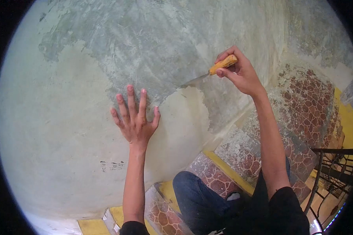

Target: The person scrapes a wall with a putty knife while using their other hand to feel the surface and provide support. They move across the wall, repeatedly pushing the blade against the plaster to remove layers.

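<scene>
My right hand point(239, 72) grips the orange-yellow handle of a putty knife point(225, 64). Its thin metal blade points left and lies against the wall point(172, 51), at the edge between a bare grey patch and pale green paint. Left of the blade, my left hand point(135, 119) is pressed flat on the wall with fingers spread, holding nothing. Its fingertips reach the border of the grey patch, while the palm lies over the painted part.
Below and to the right run stairs with brown stone-pattern tiles point(306, 102) and yellow edges point(227, 172), strewn with pale flakes. A dark metal railing point(319, 180) stands at the right. My bent knee point(192, 192) is near the wall. Small handwriting point(113, 166) marks the paint.
</scene>
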`<control>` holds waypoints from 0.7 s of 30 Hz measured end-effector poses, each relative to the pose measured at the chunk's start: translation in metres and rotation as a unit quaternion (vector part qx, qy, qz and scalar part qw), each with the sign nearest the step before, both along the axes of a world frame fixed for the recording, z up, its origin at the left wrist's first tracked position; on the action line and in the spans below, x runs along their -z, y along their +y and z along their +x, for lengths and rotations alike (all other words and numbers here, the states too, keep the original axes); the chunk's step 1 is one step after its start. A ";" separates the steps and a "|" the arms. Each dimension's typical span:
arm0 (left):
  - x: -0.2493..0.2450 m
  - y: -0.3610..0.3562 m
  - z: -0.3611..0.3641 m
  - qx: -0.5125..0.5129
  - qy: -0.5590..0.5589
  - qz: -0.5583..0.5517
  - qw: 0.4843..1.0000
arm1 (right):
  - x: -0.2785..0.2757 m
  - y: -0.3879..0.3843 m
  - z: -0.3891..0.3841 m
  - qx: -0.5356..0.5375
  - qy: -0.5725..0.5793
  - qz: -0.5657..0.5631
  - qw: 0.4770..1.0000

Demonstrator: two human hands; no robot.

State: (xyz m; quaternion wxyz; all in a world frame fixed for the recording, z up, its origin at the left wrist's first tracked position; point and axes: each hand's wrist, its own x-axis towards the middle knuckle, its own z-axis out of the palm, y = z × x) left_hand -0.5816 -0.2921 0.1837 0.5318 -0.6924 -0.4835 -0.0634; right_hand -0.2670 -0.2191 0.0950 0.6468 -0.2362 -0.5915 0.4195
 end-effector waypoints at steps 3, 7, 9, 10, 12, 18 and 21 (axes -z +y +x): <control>-0.002 -0.001 0.002 0.005 0.001 0.001 1.000 | -0.001 -0.001 -0.003 0.020 0.066 0.014 0.998; -0.001 -0.006 0.001 0.015 0.007 0.000 1.000 | -0.003 -0.009 -0.007 0.014 0.041 0.024 0.999; -0.001 -0.005 0.002 0.013 0.009 0.001 1.000 | -0.005 -0.009 -0.007 0.021 0.063 0.024 0.997; -0.002 -0.006 0.003 0.009 0.011 0.004 1.000 | -0.003 -0.009 -0.015 0.001 0.021 0.021 1.000; -0.001 -0.007 0.003 0.010 0.010 0.002 1.000 | -0.002 -0.010 -0.013 -0.011 -0.022 0.015 1.000; -0.003 -0.002 0.001 0.019 0.002 0.002 1.000 | -0.004 -0.006 -0.015 0.009 -0.009 0.043 0.999; -0.001 0.000 0.002 0.024 -0.004 0.001 1.000 | -0.004 -0.011 -0.011 0.041 -0.047 0.087 0.994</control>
